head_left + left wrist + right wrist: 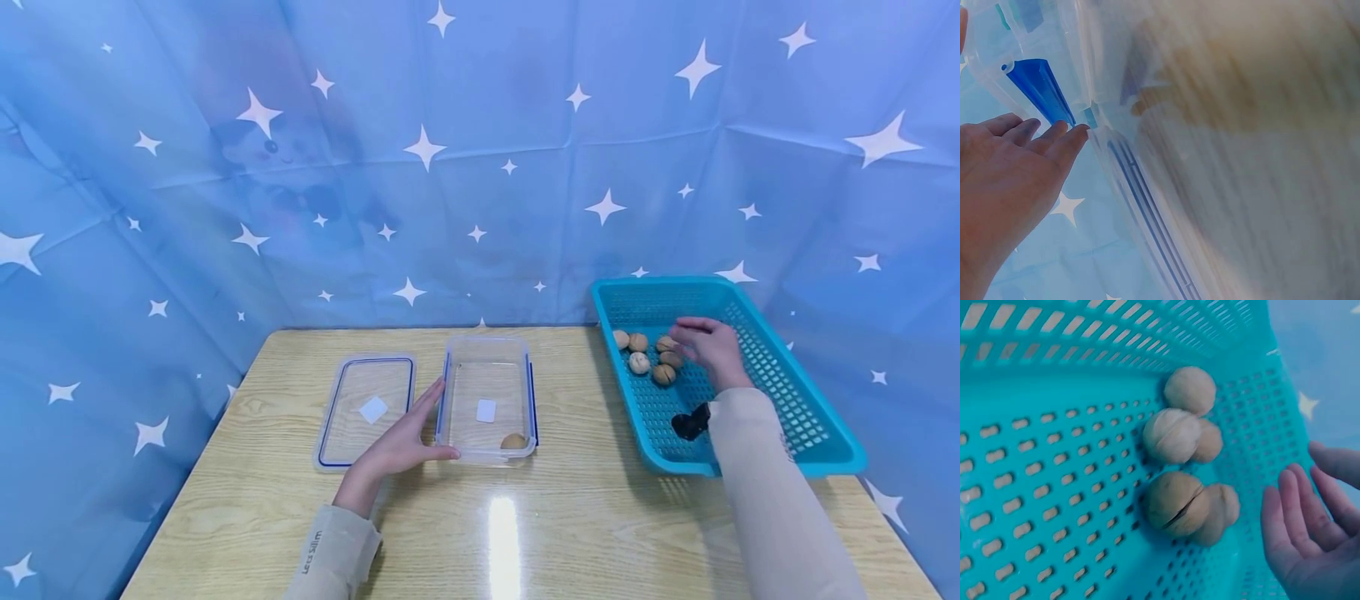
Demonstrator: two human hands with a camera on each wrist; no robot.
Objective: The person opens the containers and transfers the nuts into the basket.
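My left hand (401, 442) lies against the left side of a clear plastic container (487, 454), fingers stretched along the wall and thumb at the front corner. In the left wrist view its fingertips are by a blue clip (1041, 87). A single walnut (513, 442) sits in the container's front right corner. Inside the teal basket (652, 425), several walnuts (663, 374) are grouped toward the left. Just right of them hovers my right hand (712, 346), fingers loosely bent. The right wrist view shows nothing between its fingers, with a cracked walnut (1175, 503) nearby.
Left of the container, a clear lid (341, 433) with a blue seal lies flat on the wooden table (600, 517), partly behind my left hand. A blue curtain (510, 208) with white stars hangs along the table's back edge. A black device (690, 422) is on my right wrist.
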